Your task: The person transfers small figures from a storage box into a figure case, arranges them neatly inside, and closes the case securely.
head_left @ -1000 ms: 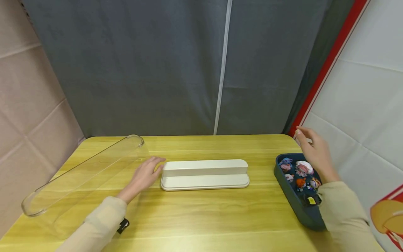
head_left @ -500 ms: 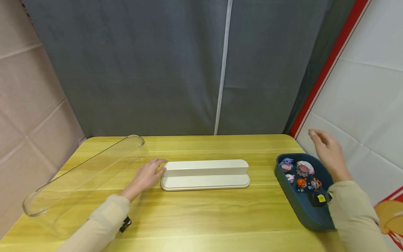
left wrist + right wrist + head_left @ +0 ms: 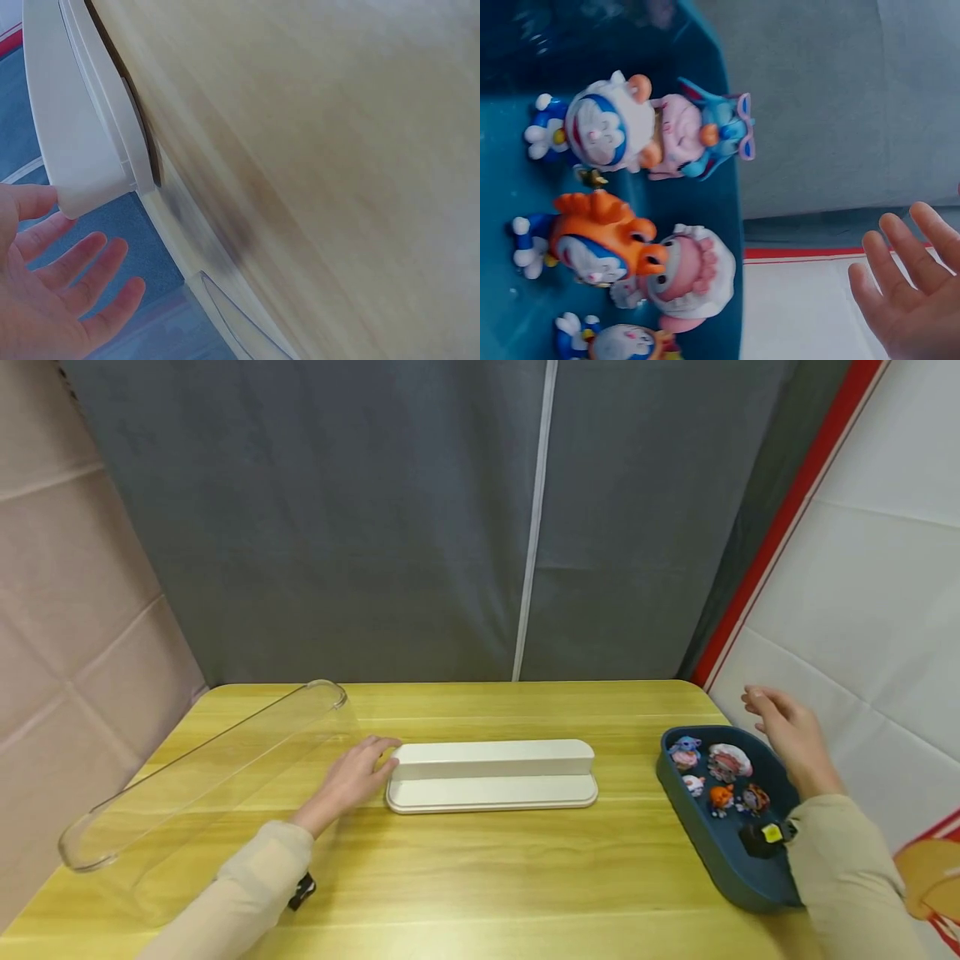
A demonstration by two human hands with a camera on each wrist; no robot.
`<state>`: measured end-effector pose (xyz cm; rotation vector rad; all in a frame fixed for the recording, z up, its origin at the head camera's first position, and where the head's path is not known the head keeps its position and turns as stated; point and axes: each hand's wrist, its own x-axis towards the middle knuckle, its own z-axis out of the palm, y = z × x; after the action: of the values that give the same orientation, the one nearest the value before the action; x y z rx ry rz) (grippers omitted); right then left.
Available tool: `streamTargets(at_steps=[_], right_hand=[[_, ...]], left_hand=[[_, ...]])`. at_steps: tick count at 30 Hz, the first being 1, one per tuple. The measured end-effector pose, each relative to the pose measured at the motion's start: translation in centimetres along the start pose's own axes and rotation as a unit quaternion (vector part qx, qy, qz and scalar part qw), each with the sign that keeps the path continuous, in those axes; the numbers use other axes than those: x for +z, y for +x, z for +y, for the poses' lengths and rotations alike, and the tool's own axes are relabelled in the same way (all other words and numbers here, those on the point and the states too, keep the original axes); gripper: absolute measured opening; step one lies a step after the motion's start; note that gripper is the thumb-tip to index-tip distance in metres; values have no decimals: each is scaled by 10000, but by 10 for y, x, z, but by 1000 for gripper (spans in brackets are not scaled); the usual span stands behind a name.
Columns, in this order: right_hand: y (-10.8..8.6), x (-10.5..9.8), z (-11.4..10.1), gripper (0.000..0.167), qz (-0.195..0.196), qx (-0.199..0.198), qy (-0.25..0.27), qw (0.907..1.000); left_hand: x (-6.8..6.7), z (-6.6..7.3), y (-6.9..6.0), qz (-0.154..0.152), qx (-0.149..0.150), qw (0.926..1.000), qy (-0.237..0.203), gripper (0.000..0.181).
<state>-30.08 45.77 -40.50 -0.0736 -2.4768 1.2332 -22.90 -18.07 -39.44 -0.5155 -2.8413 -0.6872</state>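
A white two-step base (image 3: 491, 791) lies on the wooden table. My left hand (image 3: 354, 779) is at its left end, thumb and fingertips by the upper step; in the left wrist view the fingers (image 3: 90, 277) are spread and loosely bent, without a grip. My right hand (image 3: 795, 739) hovers above the right rim of a dark blue tray (image 3: 693, 843), holding nothing. Several small figurines stand or lie in the tray: a blue one with pink glasses (image 3: 724, 131), one in an orange costume (image 3: 600, 236), a pink one with a white bonnet (image 3: 705, 270).
A long clear plastic cover (image 3: 210, 768) rests at the left of the table. A grey curtain (image 3: 375, 527) hangs behind the table's far edge. White sheeting (image 3: 885, 593) with a red border is on the right, pinkish sheeting (image 3: 82, 610) on the left.
My right hand has drawn back to the right from over the figurines, then dropped slightly. The left hand has barely moved; the base and figurines stay in place.
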Motion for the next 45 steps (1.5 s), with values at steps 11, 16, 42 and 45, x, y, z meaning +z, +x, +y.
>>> streamTargets(at_steps=[11, 16, 42, 45], right_hand=[[-8, 6, 13, 53, -514, 613, 487, 9956], [-16, 12, 13, 55, -517, 776, -139, 9955], [-68, 14, -67, 69, -1295, 1121, -139, 9851], [-68, 13, -62, 69, -1504, 1178, -303, 9811]], left_hand=[[-1, 2, 0, -33, -59, 10000, 20, 32], [-1, 2, 0, -59, -44, 10000, 12, 31], [4, -2, 1, -9, 20, 10000, 18, 32], [4, -2, 2, -22, 17, 10000, 36, 31]])
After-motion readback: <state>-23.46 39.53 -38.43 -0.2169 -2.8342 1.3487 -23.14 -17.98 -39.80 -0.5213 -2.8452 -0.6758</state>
